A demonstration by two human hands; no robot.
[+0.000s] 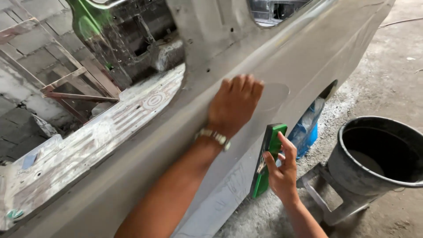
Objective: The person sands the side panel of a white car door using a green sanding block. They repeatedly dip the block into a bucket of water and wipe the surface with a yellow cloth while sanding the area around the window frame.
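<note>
Setting: a rough concrete floor (387, 66) fills the right of the frame; a block wall (22, 88) stands at the upper left, behind a stripped vehicle shell.
Body panel (282, 57): dull grey and matt, running from lower left to upper right; a smoother, paler patch lies just right of the left hand.
Sanding block (267, 159): flat and green with a dark edge, at centre right, just beside the panel's lower part.
Bucket (374, 154): black and round, at right, resting on a grey stand.
Hard to make out: the block's working face is turned away; a blue plastic thing (308, 128) is half hidden in the wheel opening; the markings on the block are too small to tell.
Left hand (233, 105): palm flat on the panel, fingers together and pointing up, a bracelet (213, 137) at the wrist.
Right hand (281, 169): fingers curled round the block's edge, gripping it upright.
</note>
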